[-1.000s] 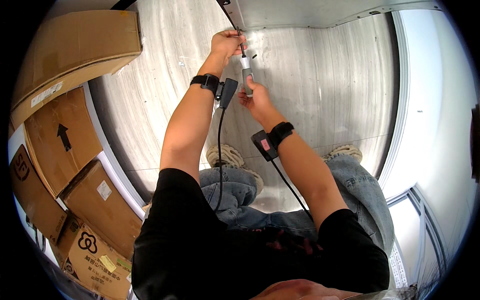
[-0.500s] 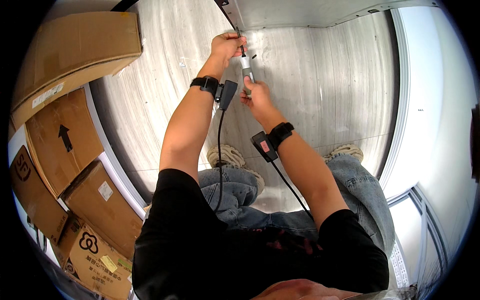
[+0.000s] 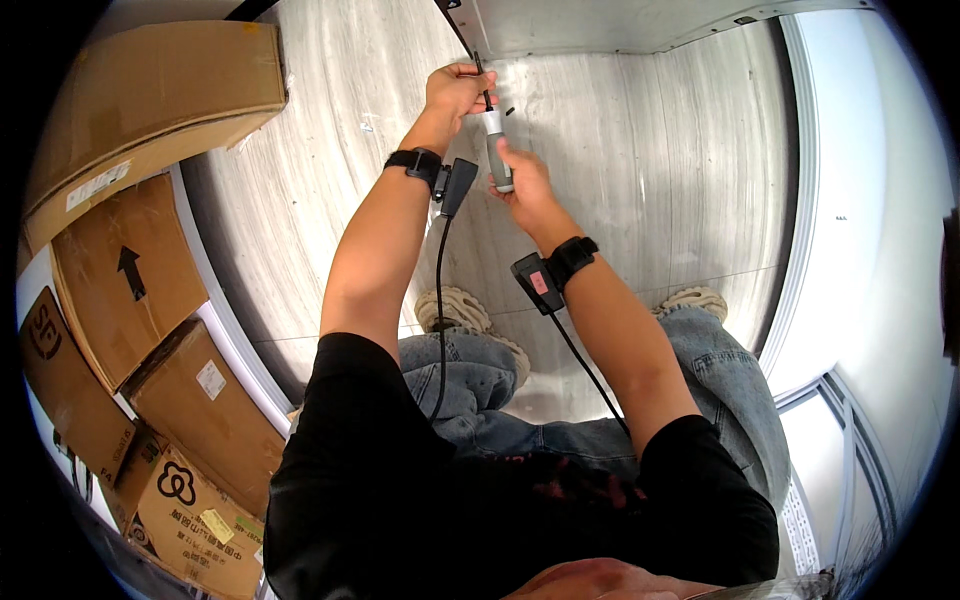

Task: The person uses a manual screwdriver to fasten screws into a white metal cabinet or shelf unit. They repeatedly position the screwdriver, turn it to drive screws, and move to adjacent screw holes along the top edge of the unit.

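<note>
A screwdriver [image 3: 500,160] with a grey and white handle and a dark shaft points away from me. My right hand [image 3: 525,185] is closed on its handle, thumb along the top. My left hand [image 3: 460,93] pinches the dark shaft ahead of the handle. The shaft's tip reaches the lower left corner of a large pale metal panel [image 3: 600,30]; what it meets there is too small to make out. On the floor just right of the shaft lies a small dark piece [image 3: 510,111].
Cardboard boxes [image 3: 160,100] are stacked along my left side. A white wall [image 3: 880,200] runs along the right. Light wood-look floor [image 3: 640,190] lies below. Black wrist straps with box-like devices [image 3: 458,187] trail cables down both arms.
My right hand has shifted slightly right and turned on the handle, showing more of the grey grip. The left hand has barely moved.
</note>
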